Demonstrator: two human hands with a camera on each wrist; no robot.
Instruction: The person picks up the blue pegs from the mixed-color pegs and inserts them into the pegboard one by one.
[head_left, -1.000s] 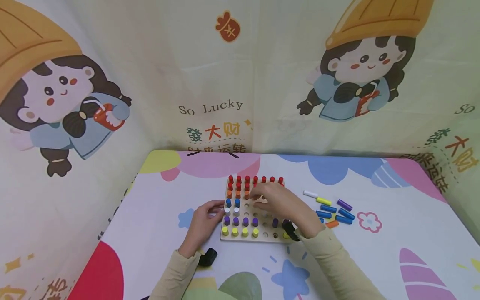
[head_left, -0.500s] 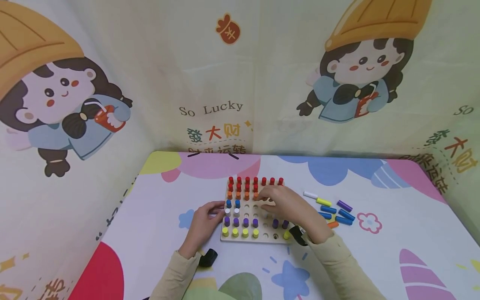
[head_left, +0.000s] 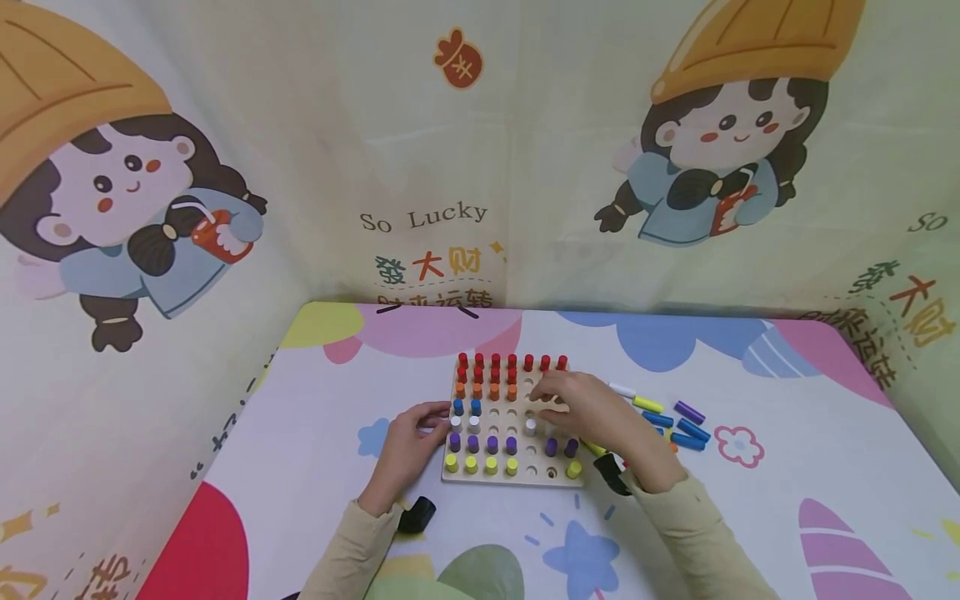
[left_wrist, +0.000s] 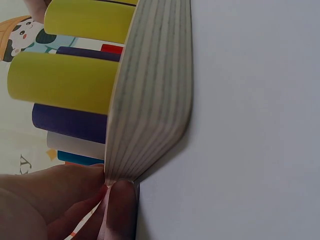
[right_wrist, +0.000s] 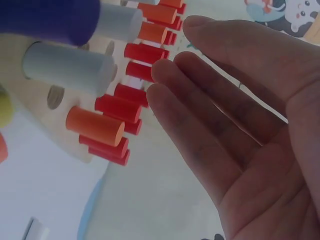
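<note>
A wooden pegboard [head_left: 480, 478] lies on the table with rows of coloured cylinder pegs standing in it. Red pegs [head_left: 496, 361] are at the back, then orange pegs [head_left: 494, 392], blue pegs [head_left: 476, 407], white pegs [head_left: 474, 424], purple pegs [head_left: 492, 445] and yellow pegs [head_left: 491, 465] toward the front. My left hand [head_left: 411, 442] grips the board's left edge; in the left wrist view the thumb [left_wrist: 65, 192] and a finger lie on either side of it. Above the board's right half hovers my right hand [head_left: 592, 412], its fingers [right_wrist: 195, 140] loosely bent around nothing.
To the right of the board lie several loose pegs, among them a purple peg [head_left: 689, 411], a blue peg [head_left: 687, 441], a yellow peg [head_left: 647, 404] and a white peg [head_left: 622, 389]. A patterned cloth wall [head_left: 540, 167] rises behind the table [head_left: 322, 500].
My right hand has moved rightward over the board, uncovering the fourth orange peg and a white peg. The left hand has stayed at the left edge.
</note>
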